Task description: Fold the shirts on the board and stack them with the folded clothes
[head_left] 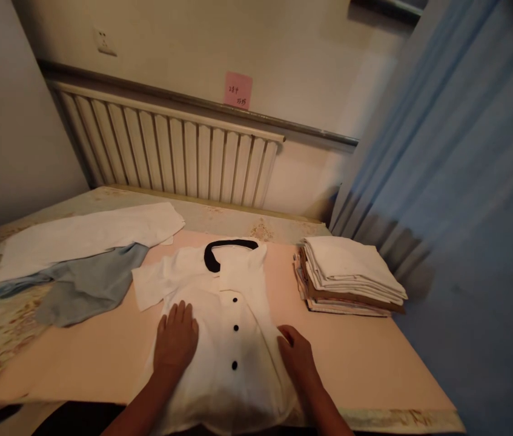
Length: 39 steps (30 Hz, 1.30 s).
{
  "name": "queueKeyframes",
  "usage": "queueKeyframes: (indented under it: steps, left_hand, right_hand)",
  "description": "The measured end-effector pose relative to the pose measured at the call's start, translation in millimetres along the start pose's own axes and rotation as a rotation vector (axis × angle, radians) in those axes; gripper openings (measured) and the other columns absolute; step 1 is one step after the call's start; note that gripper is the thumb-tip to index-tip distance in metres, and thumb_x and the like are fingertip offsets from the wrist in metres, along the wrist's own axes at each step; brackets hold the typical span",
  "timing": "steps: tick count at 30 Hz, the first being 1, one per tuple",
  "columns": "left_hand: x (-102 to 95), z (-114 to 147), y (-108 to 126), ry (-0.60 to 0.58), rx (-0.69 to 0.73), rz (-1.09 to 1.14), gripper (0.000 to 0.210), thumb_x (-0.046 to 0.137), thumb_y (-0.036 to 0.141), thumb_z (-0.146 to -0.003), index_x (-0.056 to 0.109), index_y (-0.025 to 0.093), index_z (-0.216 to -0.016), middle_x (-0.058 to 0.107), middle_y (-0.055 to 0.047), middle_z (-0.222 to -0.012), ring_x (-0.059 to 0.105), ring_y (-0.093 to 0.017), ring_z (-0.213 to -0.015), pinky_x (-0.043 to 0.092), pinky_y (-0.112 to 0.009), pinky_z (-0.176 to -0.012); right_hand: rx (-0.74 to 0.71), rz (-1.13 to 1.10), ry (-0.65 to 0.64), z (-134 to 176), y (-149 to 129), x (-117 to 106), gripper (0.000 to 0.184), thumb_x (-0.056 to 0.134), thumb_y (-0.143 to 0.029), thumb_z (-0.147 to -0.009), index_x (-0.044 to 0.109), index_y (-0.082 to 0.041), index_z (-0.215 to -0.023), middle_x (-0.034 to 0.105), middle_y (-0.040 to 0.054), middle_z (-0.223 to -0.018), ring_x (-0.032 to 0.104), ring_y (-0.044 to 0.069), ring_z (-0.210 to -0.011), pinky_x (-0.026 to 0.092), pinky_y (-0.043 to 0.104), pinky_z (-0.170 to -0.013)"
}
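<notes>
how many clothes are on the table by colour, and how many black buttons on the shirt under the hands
White loose garments: 2, the white shirt under the left hand and right hand, and a white garment
Grey-blue garment: 1
Folded stack: 1
Black buttons: 3
Total: 7

Slatted headboard (169, 148), blue curtain (465, 181)

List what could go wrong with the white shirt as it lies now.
1. The white shirt hangs over the near edge of the table; it might slide off once the left hand and right hand lift.
2. Its left sleeve lies close to the grey garment and could snag it.
</notes>
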State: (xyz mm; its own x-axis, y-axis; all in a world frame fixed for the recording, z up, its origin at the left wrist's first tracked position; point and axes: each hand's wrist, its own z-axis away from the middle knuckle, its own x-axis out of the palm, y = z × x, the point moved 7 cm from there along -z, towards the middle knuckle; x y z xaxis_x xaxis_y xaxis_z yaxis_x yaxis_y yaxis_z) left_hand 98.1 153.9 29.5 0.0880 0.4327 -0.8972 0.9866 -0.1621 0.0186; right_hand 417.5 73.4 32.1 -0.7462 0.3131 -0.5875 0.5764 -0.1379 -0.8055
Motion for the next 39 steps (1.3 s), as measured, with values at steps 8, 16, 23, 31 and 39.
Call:
queueKeyframes:
  steps: [8,16,23,31,39]
  left_hand:
    - [-2.7,-0.4,2.2,-0.031,-0.004,-0.015,0.047,0.032,0.026,-0.091,0.053,0.009,-0.130,0.051,-0.018,-0.139,0.040,-0.030,-0.132,0.030,-0.050,-0.107]
    - [-3.2,-0.4,2.3,-0.021,0.004,0.000,0.046,0.033,0.026,-0.090,0.054,0.009,-0.128,0.052,-0.018,-0.137,0.041,-0.031,-0.131,0.031,-0.049,-0.106]
    - [-2.9,0.4,3.1,-0.031,-0.003,-0.020,0.047,0.031,0.026,-0.091,0.053,0.010,-0.129,0.052,-0.017,-0.138,0.040,-0.030,-0.132,0.029,-0.048,-0.107]
    - [-3.8,0.3,2.3,-0.026,-0.015,0.034,0.045,0.034,0.026,-0.090,0.053,0.012,-0.129,0.050,-0.017,-0.139,0.039,-0.030,-0.133,0.028,-0.050,-0.108]
    - [-7.8,0.2,3.0,-0.012,-0.027,0.073,0.045,0.034,0.025,-0.090,0.054,0.012,-0.128,0.052,-0.017,-0.138,0.041,-0.030,-0.133,0.030,-0.050,-0.107]
  right_hand:
    - [0.022,0.047,-0.127,37.3,-17.1,-6.4,0.026,0.051,-0.024,-0.072,0.066,-0.022,-0.093,0.072,0.0015,-0.089,0.066,0.019,-0.083,0.046,0.027,-0.076]
    - [-0.275,0.308,-0.142,89.5,-29.5,22.9,0.034,0.049,-0.012,-0.073,0.064,-0.024,-0.100,0.070,0.0038,-0.095,0.066,0.019,-0.088,0.047,0.028,-0.079]
    - [-0.497,0.326,-0.150,113.9,-32.6,50.0,0.057,0.058,-0.010,-0.069,0.051,-0.025,-0.124,0.065,0.0047,-0.099,0.061,0.020,-0.086,0.050,0.031,-0.076]
    - [-0.570,0.361,0.015,120.0,-29.6,30.5,0.047,0.074,-0.018,-0.063,0.054,-0.025,-0.104,0.059,0.0043,-0.098,0.053,0.024,-0.090,0.045,0.038,-0.081]
    - [-0.646,0.445,0.022,123.5,-29.0,28.5,0.028,0.064,-0.015,-0.070,0.056,-0.025,-0.095,0.058,0.0040,-0.091,0.051,0.023,-0.083,0.042,0.037,-0.072]
